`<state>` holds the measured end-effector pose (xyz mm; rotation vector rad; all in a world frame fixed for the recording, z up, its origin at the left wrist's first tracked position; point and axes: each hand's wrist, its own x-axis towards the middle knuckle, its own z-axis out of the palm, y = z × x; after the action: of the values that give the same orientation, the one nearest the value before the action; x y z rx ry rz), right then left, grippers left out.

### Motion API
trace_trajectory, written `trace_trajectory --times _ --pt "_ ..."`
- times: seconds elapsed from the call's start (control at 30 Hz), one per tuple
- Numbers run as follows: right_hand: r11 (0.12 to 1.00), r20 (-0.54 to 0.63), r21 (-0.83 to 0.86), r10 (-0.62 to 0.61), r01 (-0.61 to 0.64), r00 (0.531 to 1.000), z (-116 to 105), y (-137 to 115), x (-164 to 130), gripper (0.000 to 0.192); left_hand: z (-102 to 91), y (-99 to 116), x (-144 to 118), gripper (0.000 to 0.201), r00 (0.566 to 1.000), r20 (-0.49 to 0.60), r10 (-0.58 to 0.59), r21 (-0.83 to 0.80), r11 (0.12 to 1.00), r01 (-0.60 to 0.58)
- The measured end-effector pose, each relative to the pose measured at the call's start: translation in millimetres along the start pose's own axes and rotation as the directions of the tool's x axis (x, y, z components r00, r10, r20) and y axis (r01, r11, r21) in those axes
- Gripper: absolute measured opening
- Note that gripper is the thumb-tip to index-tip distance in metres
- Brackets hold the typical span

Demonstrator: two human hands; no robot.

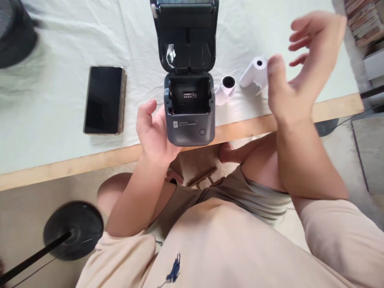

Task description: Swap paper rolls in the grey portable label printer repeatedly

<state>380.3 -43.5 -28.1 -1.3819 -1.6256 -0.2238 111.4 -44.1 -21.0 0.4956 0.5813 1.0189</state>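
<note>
A dark grey portable label printer [190,128] faces me with its lid [187,36] swung up and its paper bay exposed; no roll shows inside. My left hand [159,134] holds it from below and the left side at the table's front edge, thumb apart and most fingers hidden beneath it. Above the table at the right, my right hand [303,74] is raised, fingers loosely curled and apart, with nothing in it. Nearest to that hand lies a white paper roll [250,74] with a loose end. A second white roll [224,93] with a black core sits beside the printer.
A phone [104,100] with a dark screen lies on the pale cloth [66,120] at the left. Some black round object [16,34] stands at the far left corner. The table's wooden edge [99,160] runs in front of my lap. Below it is a black round stand base [73,230].
</note>
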Motion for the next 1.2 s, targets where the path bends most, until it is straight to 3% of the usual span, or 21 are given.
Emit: trace_trajectory --times 0.07,0.17,0.23,0.27,0.33,0.4,0.5,0.57,0.7,0.8,0.9,1.03,1.1,1.2 --pt "0.991 0.087 -0.086 0.110 -0.102 0.990 4.2 17.5 1.4 0.045 0.0 0.0 0.2 0.050 1.000 0.004 -0.007 -0.009 1.000 0.007" --pt "0.933 0.254 -0.197 0.346 -0.302 0.903 16.8 36.8 0.0 0.045 0.6 -0.1 1.6 0.050 1.000 -0.015 -0.014 0.013 1.000 0.014" --pt "0.910 0.314 -0.211 0.410 -0.358 0.856 20.3 40.5 -0.4 0.039 1.4 0.0 2.5 0.051 0.999 -0.025 -0.025 0.039 0.999 0.026" --pt "0.915 0.324 -0.188 0.400 -0.356 0.857 19.3 40.0 0.0 0.039 1.8 0.1 2.7 0.051 0.999 -0.030 -0.028 0.045 0.999 0.029" --pt "0.948 0.288 -0.090 0.319 -0.306 0.903 12.6 35.5 1.8 0.046 2.5 0.6 2.6 0.051 0.999 -0.035 -0.027 0.035 0.999 0.028" --pt "0.976 0.176 0.046 0.203 -0.214 0.963 2.8 25.9 4.7 0.053 3.5 1.0 1.9 0.050 0.999 -0.040 -0.026 0.010 1.000 0.027" --pt "0.978 0.021 0.178 0.105 -0.107 0.994 -9.0 -2.9 10.6 0.050 6.4 0.1 0.0 0.044 0.999 -0.041 -0.035 -0.001 0.999 0.035" --pt "0.975 0.007 0.199 0.101 -0.101 0.995 -11.9 -31.8 14.5 0.043 9.2 -2.5 -1.7 0.036 0.999 -0.044 -0.013 0.032 0.999 0.014" --pt "0.978 0.238 0.202 0.004 -0.054 0.971 -4.3 -84.2 19.6 0.021 11.4 -10.6 -4.6 0.012 0.995 -0.078 0.057 0.097 0.994 -0.049" --pt "0.993 0.419 0.095 -0.107 0.074 0.902 6.5 -95.9 19.4 0.026 6.1 -13.7 -5.4 0.014 0.994 -0.077 0.073 0.136 0.989 -0.062" --pt "0.990 0.492 -0.026 -0.111 0.141 0.863 13.2 -91.3 17.6 0.039 0.1 -13.0 -5.5 0.023 0.998 -0.040 0.041 0.161 0.986 -0.034" --pt "0.986 0.416 0.004 -0.155 0.169 0.896 12.1 -90.1 13.2 0.011 0.2 -10.3 -5.0 0.018 0.999 -0.019 0.028 0.090 0.996 -0.026" --pt "0.970 0.328 0.080 -0.242 0.229 0.913 10.5 -93.5 8.0 0.009 1.7 -9.1 -4.5 0.020 1.000 -0.005 0.026 0.067 0.997 -0.026" --pt "0.921 0.277 0.195 -0.381 0.337 0.882 10.8 -96.6 -1.8 0.005 1.0 -8.9 -3.9 0.019 0.999 0.007 0.043 0.090 0.995 -0.044"
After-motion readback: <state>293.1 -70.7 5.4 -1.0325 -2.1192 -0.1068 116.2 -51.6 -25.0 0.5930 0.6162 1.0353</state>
